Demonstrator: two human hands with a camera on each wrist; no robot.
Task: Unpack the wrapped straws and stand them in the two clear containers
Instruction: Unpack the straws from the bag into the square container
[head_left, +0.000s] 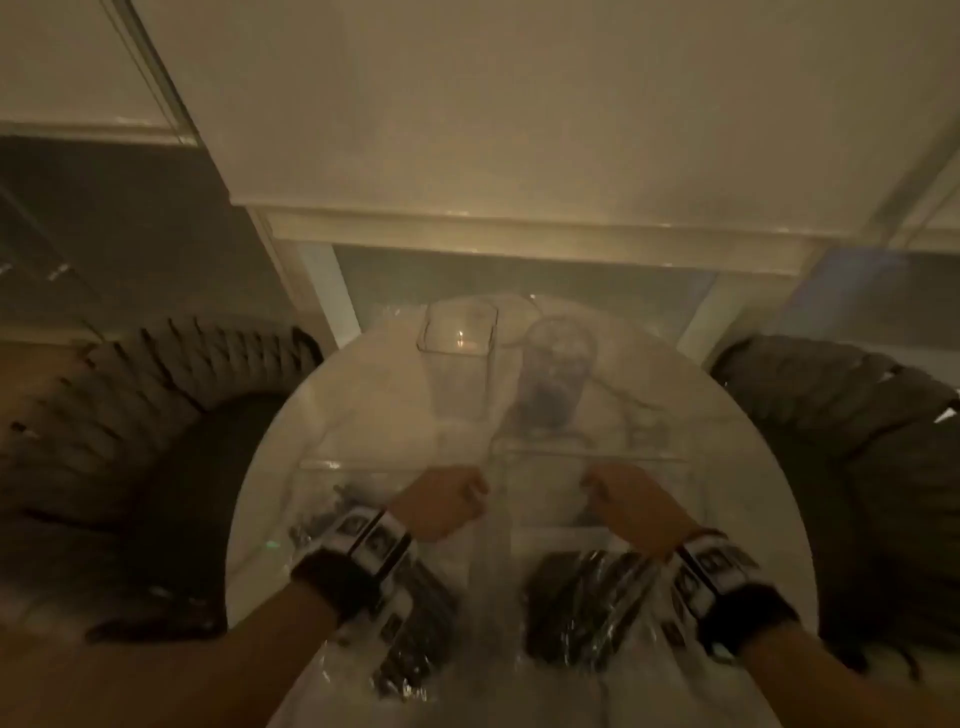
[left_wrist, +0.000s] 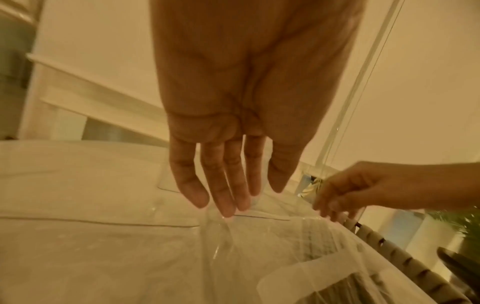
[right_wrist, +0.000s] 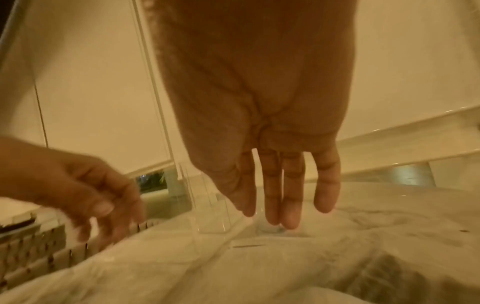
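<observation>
Round white marble counter (head_left: 322, 415), crinkled clear straw wrap (left_wrist: 233, 246) under loose-fingered, empty left hand (left_wrist: 228, 156) and right hand (right_wrist: 272, 164); square clear container (head_left: 457, 338) in head view.

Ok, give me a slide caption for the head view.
Both hands over wrapped straws on a round table.

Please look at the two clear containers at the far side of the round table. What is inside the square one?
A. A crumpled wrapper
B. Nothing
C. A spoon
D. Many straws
B: in the head view the square container stands upright and see-through, with no straw in it; the wrapped straws lie near the hands.
</observation>
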